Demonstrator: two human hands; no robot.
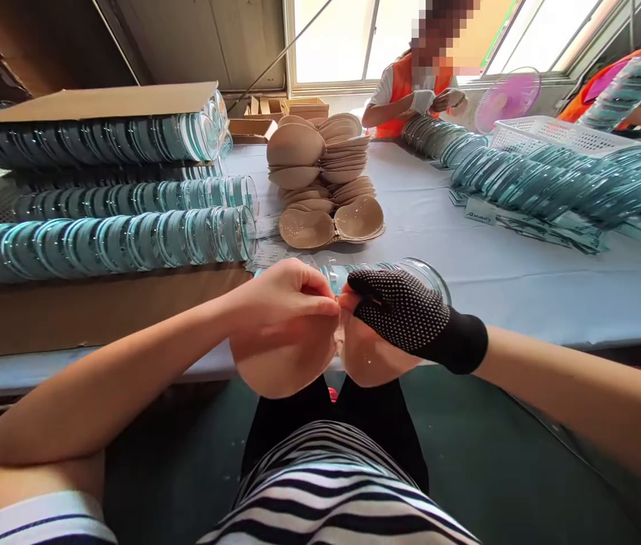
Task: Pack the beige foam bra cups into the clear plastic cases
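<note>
A beige stick-on bra (286,359) with two cups hangs at the table's near edge, in front of my body. My bare left hand (297,291) pinches it near the middle, at the inner top of the left cup. Close beside it, my right hand (399,306), in a black glove with white dots and bare fingertips, pinches the inner edge of the other cup. The fingertips of both hands nearly meet over the clear joint between the cups. Behind my hands lies a clear round plastic case (434,276), partly hidden. Farther back stands a pile of similar bras (309,227).
Rows of stacked clear cases (184,235) lie on the left, with a cardboard sheet (127,98) over the rear ones. More cases (570,185) and printed cards (541,227) spread along the right, before a white basket (564,136). Two co-workers in orange sit across the white-covered table (502,295).
</note>
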